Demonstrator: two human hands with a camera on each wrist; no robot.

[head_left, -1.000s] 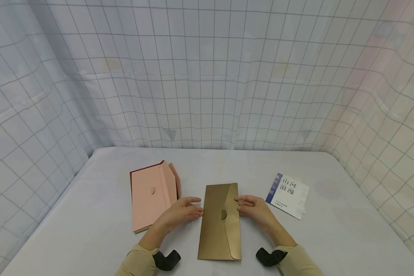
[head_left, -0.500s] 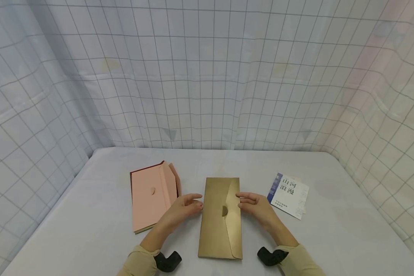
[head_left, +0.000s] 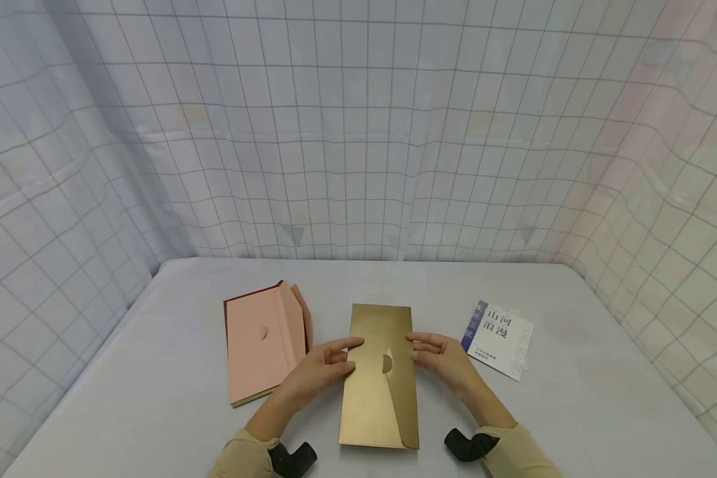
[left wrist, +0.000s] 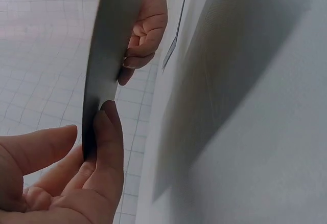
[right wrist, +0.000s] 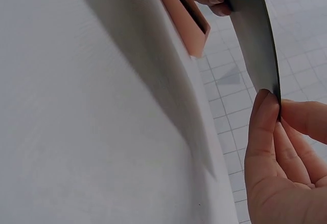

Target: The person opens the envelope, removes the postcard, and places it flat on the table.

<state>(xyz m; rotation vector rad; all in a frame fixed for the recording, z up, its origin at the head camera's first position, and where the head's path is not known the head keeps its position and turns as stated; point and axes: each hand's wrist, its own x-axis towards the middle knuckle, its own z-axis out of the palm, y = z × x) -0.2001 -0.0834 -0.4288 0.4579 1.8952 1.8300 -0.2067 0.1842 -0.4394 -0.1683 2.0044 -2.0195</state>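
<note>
A gold envelope (head_left: pixel 367 398) with a pointed side flap and a small half-round tab is held up above the table, its tabbed face towards the head camera. My right hand (head_left: pixel 445 362) pinches its right edge between thumb and fingers. At the opposite edge is my left hand (head_left: pixel 317 375), its fingers around that edge. In the left wrist view, the left fingers (left wrist: pixel 108 142) lie against the envelope's back, while the thumb stands close to the front with a slight gap. The right wrist view shows the right thumb and fingers meeting on the envelope (right wrist: pixel 258 45).
Left of the hands lies a pink envelope-like cover (head_left: pixel 257 345) with a half-round tab, on a book with a dark red edge. To the right is a white and blue printed booklet (head_left: pixel 502 338). Gridded white curtains (head_left: pixel 358 166) enclose the white table (head_left: pixel 173 372).
The envelope has risen and shifted slightly left, and its shine has changed with its tilt. My left fingers have moved from beside its left edge to over it; the right hand keeps its grip.
</note>
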